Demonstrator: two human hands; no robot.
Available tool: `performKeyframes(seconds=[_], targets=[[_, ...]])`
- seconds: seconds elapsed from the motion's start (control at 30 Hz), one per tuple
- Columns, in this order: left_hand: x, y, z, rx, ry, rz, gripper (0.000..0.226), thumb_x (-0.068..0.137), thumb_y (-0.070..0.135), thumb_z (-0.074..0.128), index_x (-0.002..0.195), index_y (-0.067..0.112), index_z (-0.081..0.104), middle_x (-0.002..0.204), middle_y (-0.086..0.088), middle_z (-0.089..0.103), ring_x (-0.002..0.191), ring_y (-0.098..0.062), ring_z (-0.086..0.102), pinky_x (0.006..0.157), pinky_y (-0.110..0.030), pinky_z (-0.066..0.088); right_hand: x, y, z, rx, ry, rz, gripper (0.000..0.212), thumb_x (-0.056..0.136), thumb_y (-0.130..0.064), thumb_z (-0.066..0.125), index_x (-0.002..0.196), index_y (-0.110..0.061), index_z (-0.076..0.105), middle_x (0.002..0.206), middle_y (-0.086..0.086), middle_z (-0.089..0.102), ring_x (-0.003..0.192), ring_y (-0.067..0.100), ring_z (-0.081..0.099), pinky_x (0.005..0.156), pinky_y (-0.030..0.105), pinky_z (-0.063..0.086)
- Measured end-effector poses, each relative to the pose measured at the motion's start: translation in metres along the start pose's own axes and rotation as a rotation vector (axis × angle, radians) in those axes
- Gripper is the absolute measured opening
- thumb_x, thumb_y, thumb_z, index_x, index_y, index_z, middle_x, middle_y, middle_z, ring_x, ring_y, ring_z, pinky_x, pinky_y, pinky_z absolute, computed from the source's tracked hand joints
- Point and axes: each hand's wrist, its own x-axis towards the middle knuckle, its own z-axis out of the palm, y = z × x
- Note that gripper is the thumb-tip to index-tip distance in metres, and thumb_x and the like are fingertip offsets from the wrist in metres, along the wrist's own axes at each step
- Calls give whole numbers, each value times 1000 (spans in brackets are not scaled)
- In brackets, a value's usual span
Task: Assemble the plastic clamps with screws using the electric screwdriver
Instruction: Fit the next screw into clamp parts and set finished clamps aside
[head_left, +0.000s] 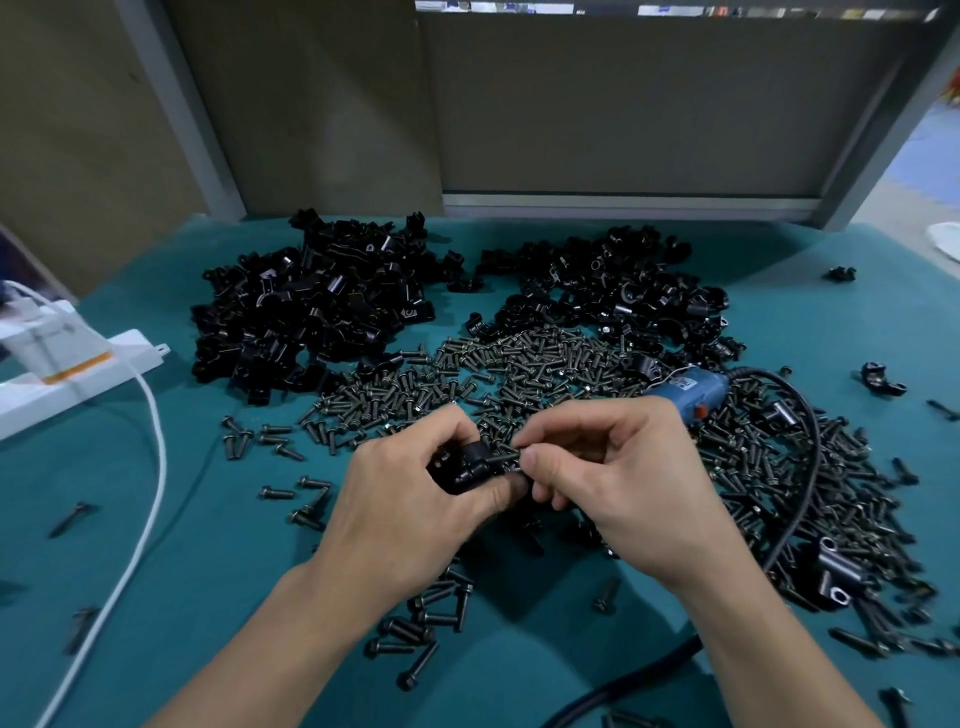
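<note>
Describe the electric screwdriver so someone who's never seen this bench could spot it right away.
On the teal table, find the spread of dark screws. The electric screwdriver lies on them just beyond the right hand, trailing a black cord. It alone is blue among black parts.

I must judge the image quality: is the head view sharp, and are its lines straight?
Head view: sharp in the centre, the clamp in the left hand and the screw in the right hand are clear; the white strip at the left edge is blurred; the post leans, likely wide-angle distortion.
</note>
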Motion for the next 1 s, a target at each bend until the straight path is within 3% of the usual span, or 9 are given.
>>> performKeyframes(seconds=[0.17, 0.33, 0.5, 0.63, 0.73, 0.83, 0.9, 1.0], targets=[[0, -4, -1, -30, -20, 59, 45, 73, 74, 70, 110, 47, 73, 86, 28, 75, 79, -1, 73, 67, -29, 59, 0, 2, 2, -16, -25, 0, 8, 81, -20, 76, 85, -25, 81, 63, 8, 71, 55, 20, 66, 57, 29, 54], [2, -5, 0, 13, -94, 75, 38, 80, 75, 60, 107, 48, 69, 79, 23, 72, 73, -6, 69, 61, -34, 56, 3, 9, 7, -33, -22, -14, 7, 85, -20, 75, 84, -24, 81, 62, 6, 70, 55, 15, 63, 55, 27, 50], [4, -6, 0, 20, -138, 79, 47, 80, 76, 56, 106, 40, 70, 76, 15, 71, 65, -8, 65, 61, -37, 55, 1, 9, 18, -175, 24, -65, 16, 92, -26, 72, 77, -25, 76, 61, -11, 67, 55, 5, 60, 53, 15, 45], [4, -6, -2, 44, -158, 94, 37, 81, 67, 56, 99, 36, 68, 66, 9, 66, 56, -16, 59, 51, -27, 46, 1, 8, 28, -434, 69, -91, 41, 100, -44, 53, 68, -21, 64, 59, -8, 58, 55, 12, 53, 49, 19, 37], [5, -4, -5, 68, -174, 109, 26, 82, 60, 55, 102, 44, 63, 64, 11, 63, 53, -13, 55, 50, -16, 37, 3, 6, 30, -569, 47, -65, 54, 101, -57, 41, 74, -19, 68, 61, -4, 60, 61, 15, 57, 51, 26, 41], [8, -5, -6, 34, -159, 86, 39, 79, 68, 52, 97, 37, 68, 72, 16, 66, 57, -8, 58, 55, -19, 43, 0, 6, 21, -486, 29, -87, 40, 106, -45, 51, 71, -27, 59, 60, -9, 56, 57, 10, 52, 51, 21, 37], [11, -8, -7, 4, -158, 56, 41, 79, 73, 56, 97, 38, 69, 73, 15, 68, 64, -10, 63, 59, -30, 51, -4, 5, 15, -386, -1, -80, 18, 103, -30, 61, 86, -35, 66, 66, -13, 63, 61, 7, 56, 56, 17, 42], [12, -12, -8, -2, -170, 54, 40, 80, 73, 58, 97, 38, 68, 74, 13, 68, 67, -12, 65, 61, -33, 52, -4, 5, 14, -366, -31, -70, 19, 98, -17, 66, 98, -36, 69, 78, -12, 69, 73, 10, 64, 64, 17, 48]])
